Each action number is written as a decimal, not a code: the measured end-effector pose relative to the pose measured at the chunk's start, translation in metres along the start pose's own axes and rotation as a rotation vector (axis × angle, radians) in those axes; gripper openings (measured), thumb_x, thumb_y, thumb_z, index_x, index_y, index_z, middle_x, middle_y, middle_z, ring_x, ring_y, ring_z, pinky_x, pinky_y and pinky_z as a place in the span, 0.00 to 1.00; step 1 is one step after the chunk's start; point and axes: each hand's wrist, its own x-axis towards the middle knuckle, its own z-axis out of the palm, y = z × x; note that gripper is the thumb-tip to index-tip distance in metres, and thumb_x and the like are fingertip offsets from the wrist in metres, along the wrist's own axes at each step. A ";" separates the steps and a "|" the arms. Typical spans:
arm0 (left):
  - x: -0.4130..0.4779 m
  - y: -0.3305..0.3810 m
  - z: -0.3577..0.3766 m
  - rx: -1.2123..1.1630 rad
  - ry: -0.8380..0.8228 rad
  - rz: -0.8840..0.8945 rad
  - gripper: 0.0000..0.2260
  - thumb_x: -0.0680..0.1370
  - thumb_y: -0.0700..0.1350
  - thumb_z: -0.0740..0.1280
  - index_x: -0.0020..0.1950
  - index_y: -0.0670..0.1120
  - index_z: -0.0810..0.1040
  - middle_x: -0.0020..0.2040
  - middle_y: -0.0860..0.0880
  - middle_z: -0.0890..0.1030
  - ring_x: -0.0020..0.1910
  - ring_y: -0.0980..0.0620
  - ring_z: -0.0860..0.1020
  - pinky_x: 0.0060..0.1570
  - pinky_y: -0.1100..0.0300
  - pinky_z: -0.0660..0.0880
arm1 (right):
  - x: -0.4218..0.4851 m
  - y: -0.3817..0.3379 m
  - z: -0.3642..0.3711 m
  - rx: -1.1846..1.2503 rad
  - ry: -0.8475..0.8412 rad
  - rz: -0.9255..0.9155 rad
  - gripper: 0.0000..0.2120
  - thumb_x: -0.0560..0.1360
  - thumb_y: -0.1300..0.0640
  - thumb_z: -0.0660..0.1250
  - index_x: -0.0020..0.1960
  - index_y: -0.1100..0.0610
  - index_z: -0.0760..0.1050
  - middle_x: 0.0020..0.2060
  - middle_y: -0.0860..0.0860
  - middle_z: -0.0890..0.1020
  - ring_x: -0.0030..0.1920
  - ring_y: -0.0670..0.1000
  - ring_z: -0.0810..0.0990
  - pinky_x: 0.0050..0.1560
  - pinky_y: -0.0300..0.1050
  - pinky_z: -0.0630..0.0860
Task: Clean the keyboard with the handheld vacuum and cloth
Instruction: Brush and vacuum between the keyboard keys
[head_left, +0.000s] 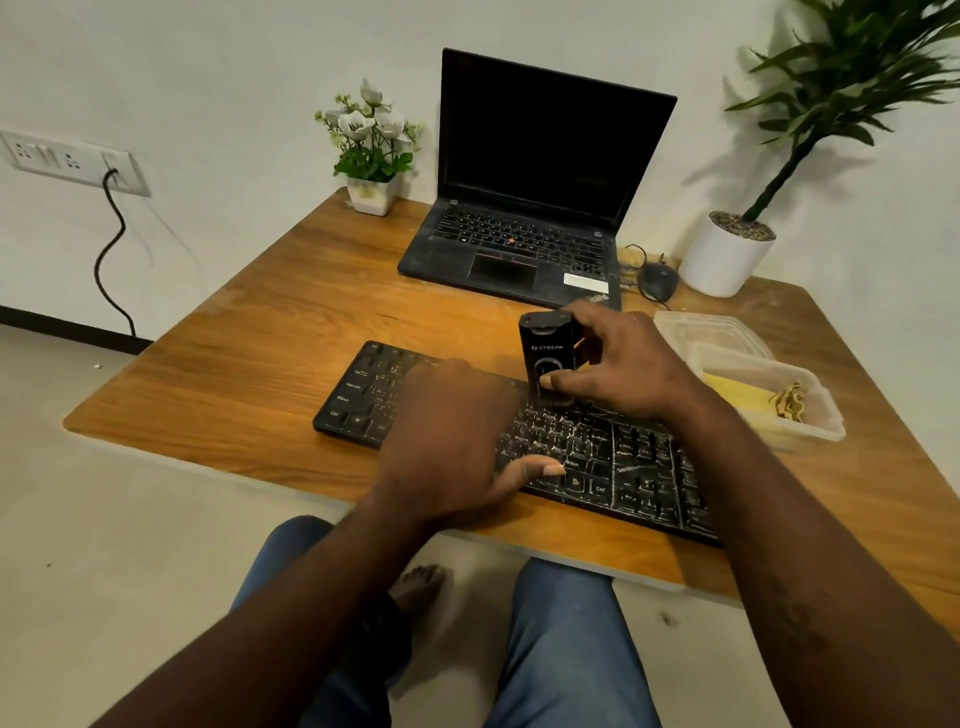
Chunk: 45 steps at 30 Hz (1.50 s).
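Wooden desk (260, 322), with the black keyboard (597, 447) laid slantwise along its near edge, its right half streaked with dust. The left hand (447, 441) is laid flat on the middle keys, grip spread and empty, presumably to steady the board. The right hand (618, 364) has its grip wrapped round the handheld vacuum (545, 348), held upright, nozzle down on the far key rows, thumb at its button. In the clear container (810, 415) at the right, what appears to be a yellow cloth (732, 395) is kept.
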 end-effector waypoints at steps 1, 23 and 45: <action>0.000 0.000 0.000 -0.003 0.003 0.000 0.42 0.76 0.79 0.40 0.78 0.55 0.68 0.74 0.50 0.75 0.75 0.42 0.64 0.72 0.37 0.59 | 0.000 0.000 0.001 -0.020 -0.002 0.006 0.29 0.70 0.52 0.81 0.68 0.48 0.75 0.56 0.46 0.84 0.53 0.47 0.83 0.51 0.49 0.83; -0.002 0.000 0.000 -0.051 0.034 -0.028 0.45 0.76 0.78 0.38 0.73 0.51 0.74 0.68 0.49 0.80 0.70 0.43 0.68 0.67 0.42 0.63 | -0.051 0.027 -0.016 -0.131 0.031 -0.037 0.27 0.68 0.55 0.82 0.62 0.46 0.75 0.52 0.44 0.83 0.52 0.47 0.81 0.51 0.37 0.74; -0.003 0.001 0.001 -0.105 0.068 -0.072 0.38 0.76 0.80 0.45 0.62 0.52 0.75 0.57 0.51 0.83 0.63 0.47 0.70 0.63 0.44 0.64 | -0.043 0.008 -0.002 0.013 0.061 0.089 0.28 0.70 0.54 0.82 0.65 0.47 0.74 0.52 0.43 0.82 0.51 0.43 0.82 0.49 0.37 0.77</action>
